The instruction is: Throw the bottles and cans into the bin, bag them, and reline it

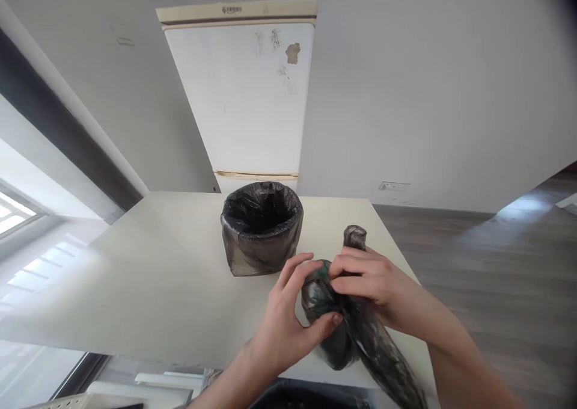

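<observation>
A bunched black plastic garbage bag (337,349) is over the right front part of the pale table. My left hand (286,316) curves round its left side, with thumb and fingers against the plastic and a greenish patch showing near the fingertips. Gathered plastic is gripped by my right hand (372,276), whose fingers bend over the bag's twisted middle. One end sticks up beyond that hand, while a long twisted length hangs toward the lower right. The bag's contents cannot be made out.
A bin lined with a black bag (261,255) stands upright on the pale table (171,289), left of my hands. A white fridge (252,96) is behind the table. White items (139,391) lie below the front edge. Wood flooring (487,276) extends at right.
</observation>
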A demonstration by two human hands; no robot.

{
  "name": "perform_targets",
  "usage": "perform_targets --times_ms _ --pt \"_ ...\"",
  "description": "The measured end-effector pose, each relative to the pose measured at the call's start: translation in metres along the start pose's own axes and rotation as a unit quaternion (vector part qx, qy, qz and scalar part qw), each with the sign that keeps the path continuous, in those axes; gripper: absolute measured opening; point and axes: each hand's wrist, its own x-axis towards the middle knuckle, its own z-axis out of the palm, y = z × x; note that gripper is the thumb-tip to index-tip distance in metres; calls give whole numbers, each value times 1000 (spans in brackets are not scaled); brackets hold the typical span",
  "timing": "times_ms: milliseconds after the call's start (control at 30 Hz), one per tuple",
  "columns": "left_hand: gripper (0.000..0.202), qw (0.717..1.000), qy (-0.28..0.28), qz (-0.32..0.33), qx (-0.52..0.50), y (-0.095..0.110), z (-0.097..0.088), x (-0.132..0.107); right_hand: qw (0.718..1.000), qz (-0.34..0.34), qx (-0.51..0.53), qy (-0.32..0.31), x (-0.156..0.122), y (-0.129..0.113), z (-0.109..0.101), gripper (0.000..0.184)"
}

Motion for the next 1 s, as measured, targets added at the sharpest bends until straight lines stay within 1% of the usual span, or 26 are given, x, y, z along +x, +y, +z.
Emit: perform_targets --times_ms 67,133,200,267,333,367,433,500,633,733,800,833,900,967,1000 --pt "47 1000 -3 -5 -9 0 2 1 1000 -15 4 27 5 -1 8 27" --pt "33 999 37 -6 -18 -2 5 0 998 -5 -3 67 8 -2 16 28" --pt "25 995 95 -17 -7 -5 7 -3 989 38 -42 139 8 -3 25 22" --pt "19 988 145 -37 24 -9 10 -7 967 96 -88 220 6 -5 36 16" --pt "12 979 184 -56 63 -12 14 -11 947 136 -121 264 3 -8 47 13" --pt "11 974 203 -60 79 -14 15 -13 942 148 -134 269 1 -10 52 11" --pt "12 966 232 -58 102 -16 19 -16 941 161 -155 255 -1 -13 60 8" --pt "16 964 237 -48 107 -17 22 -18 944 173 -155 236 -1 -14 67 10" --pt "20 976 203 -59 53 -17 26 -20 947 188 -116 231 1 -9 78 12" --pt "18 981 171 -87 6 -20 26 -24 948 184 -96 241 3 -4 83 15" --pt "19 981 157 -113 -18 -25 27 -30 949 172 -76 252 4 0 86 17" --pt "21 978 160 -129 -31 -28 27 -33 950 163 -62 257 4 2 87 18" --pt "29 967 187 -158 -73 -37 28 -40 953 149 -29 262 4 5 89 20" --pt "37 951 220 -171 -132 -44 28 -42 955 138 -2 263 5 8 91 20" --pt "38 947 225 -170 -155 -47 27 -42 955 134 8 264 5 10 91 20"
